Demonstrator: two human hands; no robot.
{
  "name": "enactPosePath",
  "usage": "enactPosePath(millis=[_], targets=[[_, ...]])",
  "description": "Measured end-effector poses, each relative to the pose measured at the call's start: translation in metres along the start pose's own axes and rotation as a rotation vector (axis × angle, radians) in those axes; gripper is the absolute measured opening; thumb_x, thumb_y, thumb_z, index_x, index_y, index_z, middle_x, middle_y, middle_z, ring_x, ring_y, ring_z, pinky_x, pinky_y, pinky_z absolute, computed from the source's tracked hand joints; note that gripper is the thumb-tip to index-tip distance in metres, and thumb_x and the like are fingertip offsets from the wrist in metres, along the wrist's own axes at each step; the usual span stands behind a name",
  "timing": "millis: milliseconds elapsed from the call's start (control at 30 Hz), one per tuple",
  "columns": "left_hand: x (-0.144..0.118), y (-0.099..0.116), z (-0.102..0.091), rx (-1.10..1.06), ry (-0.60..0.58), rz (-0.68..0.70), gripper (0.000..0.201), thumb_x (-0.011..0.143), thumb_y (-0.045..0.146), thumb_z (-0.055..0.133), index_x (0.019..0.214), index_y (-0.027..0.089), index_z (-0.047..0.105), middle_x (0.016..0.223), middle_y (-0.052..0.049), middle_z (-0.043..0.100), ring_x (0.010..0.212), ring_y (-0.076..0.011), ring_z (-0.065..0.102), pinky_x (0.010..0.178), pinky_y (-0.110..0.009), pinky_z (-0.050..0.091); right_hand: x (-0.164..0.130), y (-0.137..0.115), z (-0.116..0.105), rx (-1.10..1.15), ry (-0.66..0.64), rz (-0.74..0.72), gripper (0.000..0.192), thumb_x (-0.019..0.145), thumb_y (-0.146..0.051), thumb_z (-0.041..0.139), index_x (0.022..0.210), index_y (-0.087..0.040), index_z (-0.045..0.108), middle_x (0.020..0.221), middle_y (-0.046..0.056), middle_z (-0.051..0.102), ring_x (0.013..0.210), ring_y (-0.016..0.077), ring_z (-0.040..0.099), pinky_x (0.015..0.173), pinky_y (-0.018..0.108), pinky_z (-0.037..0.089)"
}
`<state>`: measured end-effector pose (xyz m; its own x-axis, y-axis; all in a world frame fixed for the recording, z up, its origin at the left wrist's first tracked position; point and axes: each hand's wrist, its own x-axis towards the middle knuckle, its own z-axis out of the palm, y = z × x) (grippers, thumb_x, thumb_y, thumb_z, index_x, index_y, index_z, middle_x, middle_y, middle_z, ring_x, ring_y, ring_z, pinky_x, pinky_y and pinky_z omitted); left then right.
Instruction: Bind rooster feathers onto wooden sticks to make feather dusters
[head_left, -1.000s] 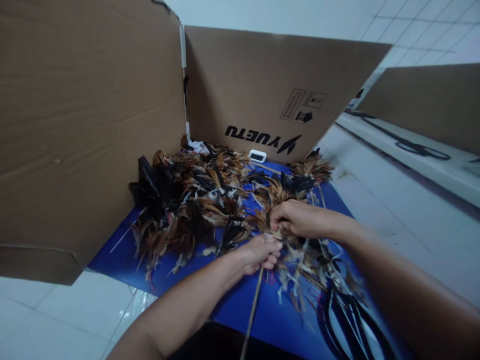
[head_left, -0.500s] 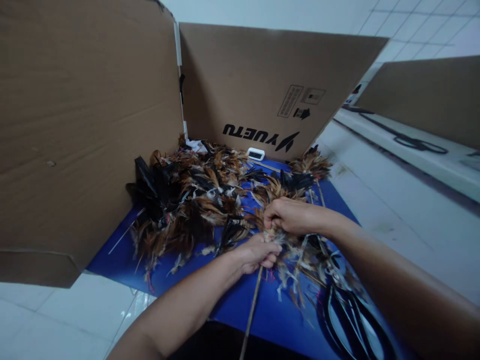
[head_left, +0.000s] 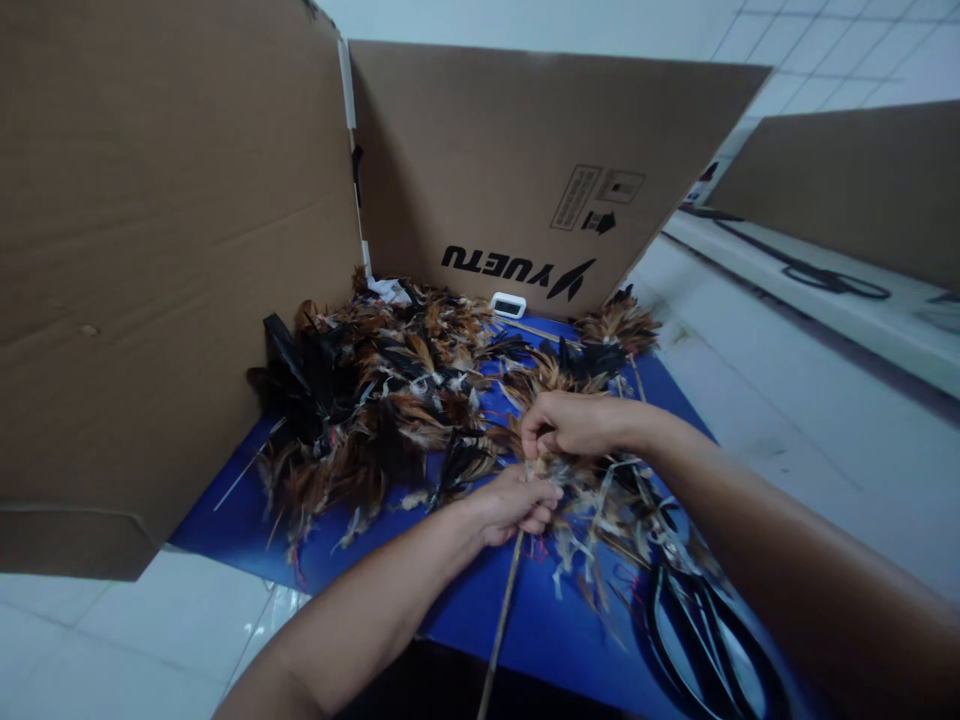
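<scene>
Brown, woody-looking and slender: a stick [head_left: 501, 625] runs from the bottom edge of the frame, just right of centre, up into the left hand [head_left: 516, 503]. That hand's fingers are curled closed around it, thumb lying toward the right. Right hand [head_left: 574, 422] just above, fingers bent inward; tips hidden, so cannot tell whether they pinch anything. Handling, by judgement: stick light and fairly stiff, likely to flex or snap if levered hard, easily rolled in a slack grip; best held close below its feathered end, as the left hand has it. Pale feathers [head_left: 600, 515] spread just right of the hands; soft, near weightless, apt to bend or scatter, so better taken by the quill ends than by the vanes. Lower right of the frame: black-handled scissors [head_left: 691, 592], near the right forearm. Beneath all this, a blue mat [head_left: 240, 540]. Left of centre, a heap of brown feathers [head_left: 379, 435], with long black feathers [head_left: 294, 370] along its left side. Farther up, a small white device [head_left: 508, 306] with a dark display, near the foot of a printed cardboard panel [head_left: 480, 140]. Another cardboard panel [head_left: 172, 250] fills the upper left.
</scene>
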<state>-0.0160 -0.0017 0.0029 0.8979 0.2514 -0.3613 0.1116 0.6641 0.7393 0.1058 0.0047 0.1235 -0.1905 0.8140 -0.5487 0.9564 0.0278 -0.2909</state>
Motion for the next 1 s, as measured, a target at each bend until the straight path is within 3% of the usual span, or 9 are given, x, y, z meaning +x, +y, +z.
enactPosePath(millis=[300, 1000], targets=[[0.001, 0.001, 0.001, 0.01, 0.026, -0.037, 0.035, 0.065, 0.029, 0.07, 0.063, 0.017, 0.036, 0.051, 0.01, 0.032, 0.039, 0.0005, 0.022, 0.039, -0.016, 0.009, 0.008, -0.006, 0.006, -0.135, 0.053, 0.002, 0.028, 0.06, -0.004, 0.049, 0.071, -0.017, 0.072, 0.071, 0.002, 0.069, 0.063, 0.0126, 0.059, 0.052, 0.018, 0.037], [0.007, -0.005, -0.003, 0.013, 0.007, -0.062, 0.024, 0.071, 0.026, 0.061, 0.072, 0.018, 0.038, 0.053, 0.008, 0.04, 0.035, 0.0, 0.025, 0.036, -0.014, 0.011, 0.006, -0.014, 0.023, -0.302, 0.146, -0.014, 0.018, 0.066, -0.011, 0.054, 0.079, -0.017, 0.065, 0.075, 0.005, 0.065, 0.07, 0.0157, 0.056, 0.058, 0.022, 0.034]])
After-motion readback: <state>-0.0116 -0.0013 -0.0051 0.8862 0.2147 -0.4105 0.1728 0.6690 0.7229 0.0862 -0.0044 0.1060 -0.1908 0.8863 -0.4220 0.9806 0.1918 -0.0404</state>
